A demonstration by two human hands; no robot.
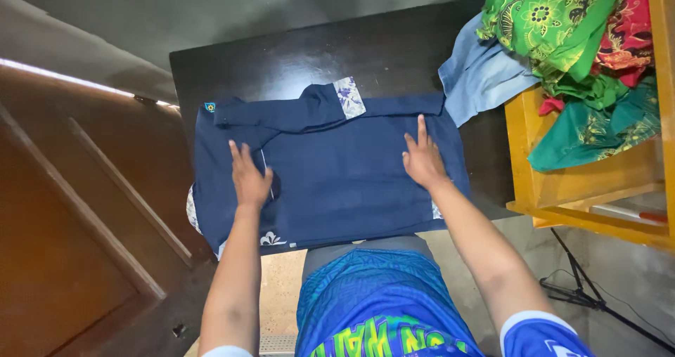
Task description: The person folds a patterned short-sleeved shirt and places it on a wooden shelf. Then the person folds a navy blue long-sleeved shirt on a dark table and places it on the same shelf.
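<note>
On the dark bench (pixel 281 58), both hands press flat with fingers spread, left hand (pixel 249 181) and right hand (pixel 423 161), on the folded navy cloth shirt (pixel 337 181); even outward strokes should smooth it best.

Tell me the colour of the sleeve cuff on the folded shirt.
White-grey floral print on the cuff; the shirt is navy. Head view.

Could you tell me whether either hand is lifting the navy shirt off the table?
No, the left hand and the right hand both lie flat, fingers spread, on the navy shirt, which rests spread on the dark table.
</note>
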